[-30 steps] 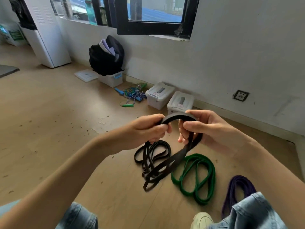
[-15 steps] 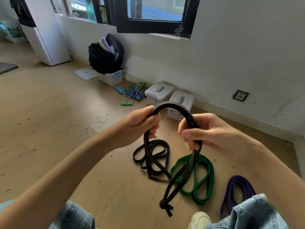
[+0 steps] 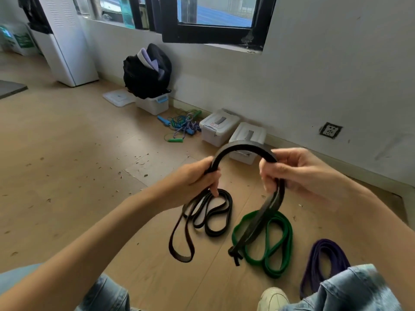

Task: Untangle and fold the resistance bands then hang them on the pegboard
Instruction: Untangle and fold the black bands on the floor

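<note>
Black flat rubber resistance band [image 3: 244, 147] arches between my left hand [image 3: 197, 178] and right hand [image 3: 292, 173], both gripping it, above the green looped band [image 3: 278, 243] on the floor. Its dangling knotted end could snag that green one, I reckon.

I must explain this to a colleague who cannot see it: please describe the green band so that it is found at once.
Look at the wooden floor below the window, just ahead of the person's white shoe. The green band lies there in loose loops, between a thin black band and a purple band; it alone is green.
</note>
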